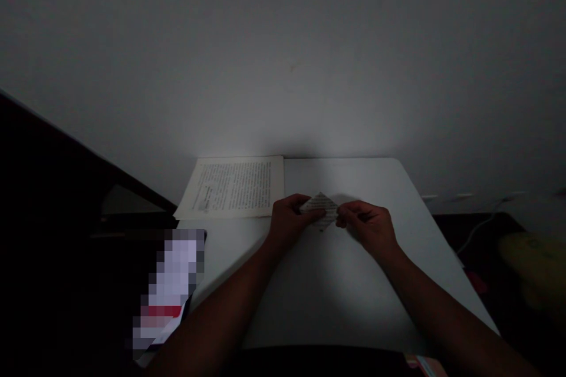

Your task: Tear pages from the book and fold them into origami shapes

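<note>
A small folded piece of printed paper (321, 203), diamond-shaped, is held up over the white table between both hands. My left hand (292, 218) grips its left side, the thumb lying across the front face. At the right corner, the fingertips of my right hand (365, 221) are pinched together on the paper's edge. Lines of print run across the paper's face. The fingers of my left hand behind the paper are partly hidden.
Printed sheets (234, 185) lie at the back left of the white table (354, 294), near the wall. A lit device with a blurred screen (174, 277) rests at the left edge. Beyond the right edge are a pale cable (480, 224) and a yellowish object (537, 265).
</note>
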Motion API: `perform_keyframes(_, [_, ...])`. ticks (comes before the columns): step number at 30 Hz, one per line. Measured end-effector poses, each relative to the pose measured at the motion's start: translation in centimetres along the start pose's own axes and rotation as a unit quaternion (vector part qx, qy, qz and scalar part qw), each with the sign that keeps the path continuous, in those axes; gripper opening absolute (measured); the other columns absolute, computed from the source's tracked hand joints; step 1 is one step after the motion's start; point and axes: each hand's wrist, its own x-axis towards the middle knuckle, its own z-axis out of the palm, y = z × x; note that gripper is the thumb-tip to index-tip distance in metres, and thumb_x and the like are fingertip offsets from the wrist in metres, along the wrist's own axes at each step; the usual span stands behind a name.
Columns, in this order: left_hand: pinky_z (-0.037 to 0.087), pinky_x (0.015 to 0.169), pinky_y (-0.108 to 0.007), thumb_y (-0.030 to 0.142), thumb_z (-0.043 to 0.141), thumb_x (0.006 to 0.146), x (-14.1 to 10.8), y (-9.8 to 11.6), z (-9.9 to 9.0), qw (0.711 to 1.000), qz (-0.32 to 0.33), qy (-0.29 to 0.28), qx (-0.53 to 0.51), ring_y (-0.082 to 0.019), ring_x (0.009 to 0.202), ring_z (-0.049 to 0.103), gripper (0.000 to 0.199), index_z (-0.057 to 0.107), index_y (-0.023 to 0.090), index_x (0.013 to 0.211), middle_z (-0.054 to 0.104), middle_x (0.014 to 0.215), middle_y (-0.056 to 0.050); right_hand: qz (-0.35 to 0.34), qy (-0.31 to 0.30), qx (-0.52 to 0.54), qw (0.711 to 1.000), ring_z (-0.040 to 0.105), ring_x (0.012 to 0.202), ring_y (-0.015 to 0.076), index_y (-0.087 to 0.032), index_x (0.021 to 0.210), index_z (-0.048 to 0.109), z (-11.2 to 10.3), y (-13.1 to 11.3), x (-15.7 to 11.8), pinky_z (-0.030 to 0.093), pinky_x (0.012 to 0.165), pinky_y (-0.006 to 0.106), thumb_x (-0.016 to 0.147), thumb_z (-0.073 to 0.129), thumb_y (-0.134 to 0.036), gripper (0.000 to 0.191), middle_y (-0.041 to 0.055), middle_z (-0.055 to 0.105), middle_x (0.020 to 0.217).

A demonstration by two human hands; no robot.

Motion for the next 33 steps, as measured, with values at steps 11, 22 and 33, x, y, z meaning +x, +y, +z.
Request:
perform_keyframes(11, [0.052,0.055,-0.025,0.029,0.082,0.055,0.05,0.34,-0.35,0.999,-0.018,0.009,-0.032,-0.015,0.054,0.064,0.030,0.069,0.012,0.075,0.071,0.065,-0.004,-0.001,0.039,0.010,0.999,0.061,0.048,0.0148,-0.017,0.068,0.068,-0.31,-0.21,0.17,0.053,0.049,0.029,0.070,0.070,-0.039,0.023,0.0028,0.066,0.053])
perform_keyframes(22, [0.051,0.050,-0.023,0.030,0.080,0.058,-0.01,0.57,-0.30,0.999,0.002,0.045,0.016,-0.014,0.051,0.063,0.025,0.069,0.012,0.072,0.069,0.061,-0.005,-0.046,0.058,-0.055,0.996,0.061,0.049,0.0143,-0.018,0.068,0.069,-0.06,0.09,-0.25,0.052,0.048,0.026,0.073,0.069,-0.036,0.019,0.0025,0.067,0.057])
perform_keyframes(33, [0.053,0.051,-0.023,0.037,0.075,0.067,0.20,0.04,-0.77,0.995,-0.040,-0.085,-0.034,-0.013,0.050,0.063,0.031,0.070,0.008,0.079,0.069,0.062,-0.007,0.014,0.048,0.031,0.998,0.057,0.043,0.0125,-0.016,0.064,0.067,-0.60,0.10,0.42,0.049,0.043,0.025,0.068,0.072,-0.037,0.022,0.0019,0.064,0.049])
